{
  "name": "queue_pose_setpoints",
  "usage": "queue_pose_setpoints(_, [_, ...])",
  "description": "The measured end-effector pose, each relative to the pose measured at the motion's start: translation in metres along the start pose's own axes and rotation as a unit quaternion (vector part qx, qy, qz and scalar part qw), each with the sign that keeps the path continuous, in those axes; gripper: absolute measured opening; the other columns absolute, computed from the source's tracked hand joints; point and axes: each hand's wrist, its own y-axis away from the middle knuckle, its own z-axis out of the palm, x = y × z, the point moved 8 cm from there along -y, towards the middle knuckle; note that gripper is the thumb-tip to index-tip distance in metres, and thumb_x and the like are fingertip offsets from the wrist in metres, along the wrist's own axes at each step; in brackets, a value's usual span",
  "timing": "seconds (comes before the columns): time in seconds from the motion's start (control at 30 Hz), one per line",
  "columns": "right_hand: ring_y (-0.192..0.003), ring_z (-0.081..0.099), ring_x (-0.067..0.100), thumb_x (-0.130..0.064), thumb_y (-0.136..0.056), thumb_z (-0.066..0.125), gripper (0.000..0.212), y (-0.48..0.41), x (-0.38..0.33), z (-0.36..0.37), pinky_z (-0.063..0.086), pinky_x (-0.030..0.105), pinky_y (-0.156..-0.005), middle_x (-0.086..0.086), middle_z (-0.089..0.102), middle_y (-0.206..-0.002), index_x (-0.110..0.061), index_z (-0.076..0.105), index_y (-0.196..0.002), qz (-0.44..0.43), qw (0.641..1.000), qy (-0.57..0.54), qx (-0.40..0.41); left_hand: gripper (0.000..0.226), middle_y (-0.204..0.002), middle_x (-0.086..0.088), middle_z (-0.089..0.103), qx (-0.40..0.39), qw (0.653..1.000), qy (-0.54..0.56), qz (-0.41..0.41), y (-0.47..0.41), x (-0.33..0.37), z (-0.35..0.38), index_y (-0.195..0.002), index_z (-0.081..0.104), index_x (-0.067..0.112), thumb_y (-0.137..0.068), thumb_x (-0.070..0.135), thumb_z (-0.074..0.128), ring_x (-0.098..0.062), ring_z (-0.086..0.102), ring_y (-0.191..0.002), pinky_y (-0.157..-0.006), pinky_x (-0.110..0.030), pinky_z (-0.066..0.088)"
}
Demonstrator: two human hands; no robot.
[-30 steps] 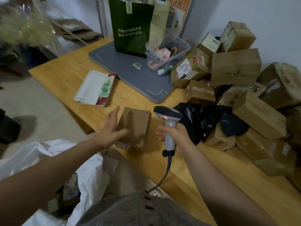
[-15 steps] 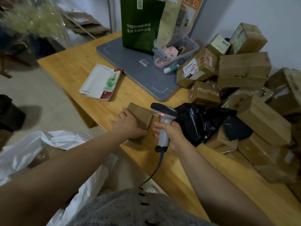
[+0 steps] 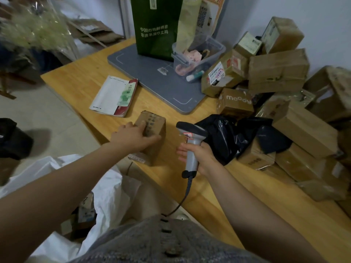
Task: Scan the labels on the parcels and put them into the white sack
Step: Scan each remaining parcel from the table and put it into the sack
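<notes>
A small brown cardboard parcel point(image 3: 154, 128) lies at the near edge of the wooden table point(image 3: 79, 80). My left hand point(image 3: 133, 136) grips it from the left, thumb along its near side. To its right, my right hand point(image 3: 199, 155) holds a grey barcode scanner point(image 3: 190, 143) by the handle, its head pointing left toward the parcel. The white sack point(image 3: 106, 196) stands open on the floor below the table edge, with parcels inside. A pile of brown parcels point(image 3: 296, 118) and black plastic bags point(image 3: 237, 135) fills the right of the table.
A grey board point(image 3: 157, 84) on the table carries a green paper bag point(image 3: 157, 25) and a clear plastic box point(image 3: 199, 52). A white and red booklet point(image 3: 115, 95) lies left of the board. The scanner cable point(image 3: 182, 200) hangs over the table edge.
My left hand closed on the small parcel and turned it over on the table. The right hand drew the scanner slightly right, away from the parcel.
</notes>
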Motion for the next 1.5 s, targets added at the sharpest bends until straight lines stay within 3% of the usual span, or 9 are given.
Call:
queue_pose_setpoints(0.13, [-0.081, 0.07, 0.026, -0.005, -0.087, 0.068, 0.016, 0.004, -0.002, 0.006, 0.058, 0.038, -0.075, 0.017, 0.069, -0.093, -0.006, 0.06, -0.101, -0.004, 1.0, 0.019, -0.023, 0.101, -0.141, -0.018, 0.034, -0.002, 0.996, -0.088, -0.032, 0.001, 0.003, 0.002, -0.151, 0.006, 0.029, -0.076, 0.076, 0.054, -0.037, 0.033, -0.131, -0.1, -0.049, 0.04])
queue_pose_setpoints(0.2, [-0.079, 0.07, 0.026, -0.006, -0.087, 0.068, 0.012, 0.006, -0.004, 0.005, 0.058, 0.038, -0.073, 0.017, 0.07, -0.09, -0.007, 0.06, -0.097, -0.008, 0.999, 0.017, -0.035, 0.083, -0.125, -0.014, 0.049, -0.031, 0.992, 0.113, -0.051, -0.002, -0.012, -0.001, -0.145, 0.027, 0.023, -0.079, 0.056, 0.066, -0.032, 0.048, -0.115, -0.087, -0.043, 0.05])
queue_pose_setpoints(0.33, [-0.075, 0.07, 0.026, -0.006, -0.088, 0.067, 0.01, 0.007, -0.009, 0.002, 0.059, 0.037, -0.069, 0.016, 0.071, -0.084, -0.007, 0.06, -0.095, -0.022, 0.999, -0.002, -0.031, 0.088, -0.109, 0.0, 0.057, -0.131, 0.84, 0.518, -0.089, 0.005, -0.036, 0.013, -0.135, 0.038, 0.015, -0.061, 0.023, 0.084, -0.02, 0.058, -0.097, -0.071, -0.032, 0.05])
queue_pose_setpoints(0.67, [-0.079, 0.064, 0.022, -0.017, -0.08, 0.077, 0.023, 0.004, -0.007, 0.007, 0.056, 0.035, -0.06, 0.005, 0.067, -0.086, -0.012, 0.067, -0.099, -0.01, 0.994, -0.11, 0.013, 0.128, -0.155, -0.005, 0.025, 0.138, 0.935, 0.217, 0.244, 0.026, -0.022, 0.0, -0.152, -0.001, 0.031, -0.063, 0.005, 0.087, -0.027, 0.03, -0.139, -0.104, -0.054, 0.042])
queue_pose_setpoints(0.83, [-0.086, 0.065, 0.018, -0.006, -0.072, 0.081, 0.038, 0.003, -0.001, 0.004, 0.053, 0.032, -0.069, 0.004, 0.068, -0.096, -0.011, 0.064, -0.105, -0.05, 0.997, -0.045, 0.043, 0.106, -0.157, 0.0, 0.018, 0.049, 0.935, 0.28, 0.212, 0.027, -0.019, 0.018, -0.151, 0.013, 0.031, -0.07, 0.001, 0.074, -0.029, 0.031, -0.134, -0.094, -0.045, 0.048])
queue_pose_setpoints(1.0, [-0.087, 0.065, 0.024, 0.011, -0.067, 0.077, 0.047, 0.003, 0.005, -0.005, 0.052, 0.033, -0.066, 0.006, 0.068, -0.094, -0.004, 0.061, -0.109, -0.051, 0.997, -0.033, 0.045, 0.043, -0.131, -0.002, 0.051, -0.088, 0.763, 0.64, 0.008, 0.036, -0.02, 0.046, -0.123, 0.056, 0.024, -0.082, 0.03, 0.066, -0.025, 0.048, -0.125, -0.092, -0.035, 0.049])
queue_pose_setpoints(1.1, [-0.094, 0.069, 0.029, 0.019, -0.07, 0.064, 0.04, 0.009, 0.004, 0.015, 0.057, 0.035, -0.072, 0.01, 0.074, -0.097, -0.009, 0.069, -0.098, -0.073, 0.993, -0.075, -0.053, 0.084, -0.116, 0.001, 0.059, -0.045, 0.806, 0.589, -0.043, 0.04, -0.021, 0.043, -0.131, 0.05, 0.018, -0.064, 0.068, 0.063, -0.018, 0.059, -0.104, -0.075, -0.028, 0.05])
queue_pose_setpoints(1.23, [-0.102, 0.067, 0.036, 0.019, -0.071, 0.062, 0.038, 0.017, -0.004, 0.036, 0.053, 0.048, -0.091, 0.022, 0.071, -0.107, -0.012, 0.077, -0.088, -0.112, 0.984, -0.082, -0.115, 0.107, -0.12, -0.004, 0.055, -0.096, 0.864, 0.485, -0.097, 0.041, -0.018, 0.044, -0.139, 0.04, 0.018, -0.05, 0.074, 0.062, -0.021, 0.053, -0.099, -0.069, -0.028, 0.046])
queue_pose_setpoints(1.5, [-0.087, 0.069, 0.02, 0.007, -0.077, 0.071, 0.029, 0.021, -0.015, 0.046, 0.057, 0.037, -0.078, 0.006, 0.073, -0.091, -0.01, 0.069, -0.101, -0.089, 0.992, -0.047, -0.074, 0.103, -0.113, 0.0, 0.059, -0.092, 0.813, 0.572, -0.06, 0.036, -0.041, 0.03, -0.136, 0.037, 0.024, -0.045, 0.037, 0.082, -0.018, 0.06, -0.098, -0.068, -0.029, 0.053])
